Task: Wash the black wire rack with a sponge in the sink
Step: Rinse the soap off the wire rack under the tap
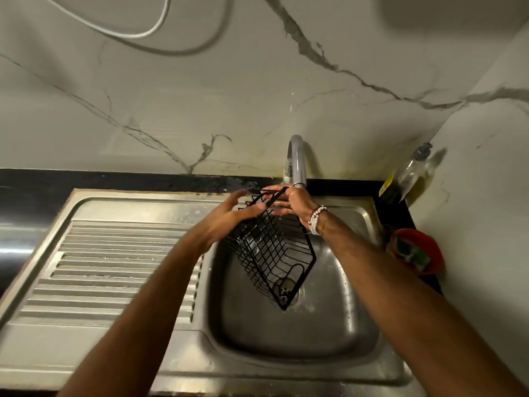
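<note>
The black wire rack (274, 247) hung tilted over the basin of the steel sink (300, 333), its upper corner just under the spout of the grey faucet (296, 161) and its lowest corner down by the drain (286, 290); whether that corner touched the basin floor could not be told. The right hand (289, 200) was closed around the rack's top edge, directly beneath the faucet spout, fingers wrapped over the wire, with a beaded bracelet (316, 220) on the wrist. The left hand (229, 216) sat to the left of the faucet, against the rack's upper left side, its fingers spread and loosely curled (it looked to rest on the wires rather than clamp them, though the blur made this uncertain). Neither hand held a sponge.

Left of the faucet, the ribbed draining board (114, 267) ran out from the basin. Right of the faucet, on the dark counter in the corner, a clear pump bottle (412, 170) leaned against the marble wall (200, 96). Nearer than the bottle, still right of the faucet, stood a red bowl (423, 253) with a green sponge (412, 252) in it. High above the faucet, to the left, a white cable (154, 30) looped down the wall.
</note>
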